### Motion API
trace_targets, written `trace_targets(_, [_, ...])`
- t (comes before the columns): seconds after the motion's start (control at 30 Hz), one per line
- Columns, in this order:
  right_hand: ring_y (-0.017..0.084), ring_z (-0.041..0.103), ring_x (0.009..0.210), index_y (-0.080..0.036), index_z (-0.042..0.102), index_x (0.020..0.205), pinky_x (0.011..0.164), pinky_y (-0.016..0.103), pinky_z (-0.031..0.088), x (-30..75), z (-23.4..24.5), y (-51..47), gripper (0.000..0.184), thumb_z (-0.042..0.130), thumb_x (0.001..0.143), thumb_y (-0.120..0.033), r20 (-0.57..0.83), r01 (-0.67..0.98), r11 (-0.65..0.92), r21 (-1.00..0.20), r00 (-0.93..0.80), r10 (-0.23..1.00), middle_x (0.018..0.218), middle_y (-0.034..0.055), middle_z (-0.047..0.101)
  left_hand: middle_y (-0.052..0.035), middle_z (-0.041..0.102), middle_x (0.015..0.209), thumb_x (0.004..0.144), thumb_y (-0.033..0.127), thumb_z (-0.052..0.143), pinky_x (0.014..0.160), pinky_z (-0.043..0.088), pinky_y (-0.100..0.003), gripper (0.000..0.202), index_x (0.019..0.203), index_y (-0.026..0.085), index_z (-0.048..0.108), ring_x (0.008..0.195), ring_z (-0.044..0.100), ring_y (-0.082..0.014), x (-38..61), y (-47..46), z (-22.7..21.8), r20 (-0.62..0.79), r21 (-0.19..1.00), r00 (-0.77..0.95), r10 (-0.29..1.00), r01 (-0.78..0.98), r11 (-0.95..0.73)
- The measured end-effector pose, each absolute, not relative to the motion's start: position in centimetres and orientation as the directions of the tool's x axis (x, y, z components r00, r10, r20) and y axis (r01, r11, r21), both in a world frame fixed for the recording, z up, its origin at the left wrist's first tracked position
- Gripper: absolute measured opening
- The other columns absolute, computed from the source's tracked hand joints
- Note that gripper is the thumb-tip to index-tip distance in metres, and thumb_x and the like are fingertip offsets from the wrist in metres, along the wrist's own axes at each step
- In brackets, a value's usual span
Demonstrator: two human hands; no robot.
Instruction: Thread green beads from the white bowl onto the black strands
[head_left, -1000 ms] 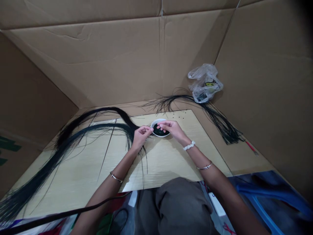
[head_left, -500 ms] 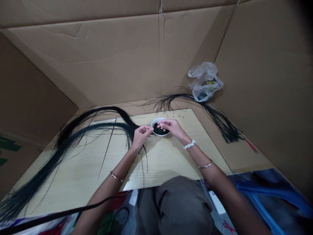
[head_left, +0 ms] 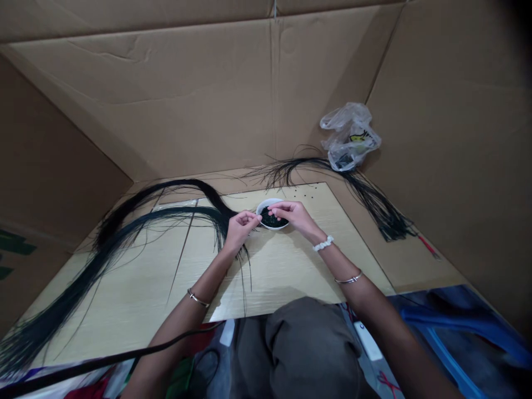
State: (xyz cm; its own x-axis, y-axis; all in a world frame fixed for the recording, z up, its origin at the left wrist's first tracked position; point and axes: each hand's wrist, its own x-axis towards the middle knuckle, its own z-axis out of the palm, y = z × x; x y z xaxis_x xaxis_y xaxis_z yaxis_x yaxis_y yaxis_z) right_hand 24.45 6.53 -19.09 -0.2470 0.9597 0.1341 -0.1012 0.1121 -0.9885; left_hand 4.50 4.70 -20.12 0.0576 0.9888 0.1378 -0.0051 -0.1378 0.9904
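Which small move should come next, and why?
Probably ease the right hand toward the left hand: both look pinched, the right over the bowl of dark bits, the left beside it, with a small gap between them. What either pinches is too small to tell.

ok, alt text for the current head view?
A person's left hand, pinched, beside a white bowl of dark bits on a pale board; right hand, pinched, over it; anything held is too small to make out. Long dark strand bundles lie at left, another bundle by a clear plastic bag at back right.
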Motion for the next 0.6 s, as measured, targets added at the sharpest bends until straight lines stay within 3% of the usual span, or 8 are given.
trace_targets(0.6, [0.016, 0.065, 0.083, -0.014, 0.079, 0.099, 0.074, 0.027, 0.052, 24.64, -18.97, 6.39, 0.033, 0.075, 0.076, -0.037, 0.137, -0.074, 0.121, -0.990, -0.287, 0.948, 0.095, 0.0082, 0.075, 0.0051, 0.047, 0.051, 0.065, 0.053, 0.085, 0.045, 0.022, -0.021, 0.044, 0.070, 0.014, 0.067, 0.045, 0.032, -0.0047, 4.50, 4.52, -19.69, 0.131, 0.991, 0.074, 0.989, -0.001, -0.131])
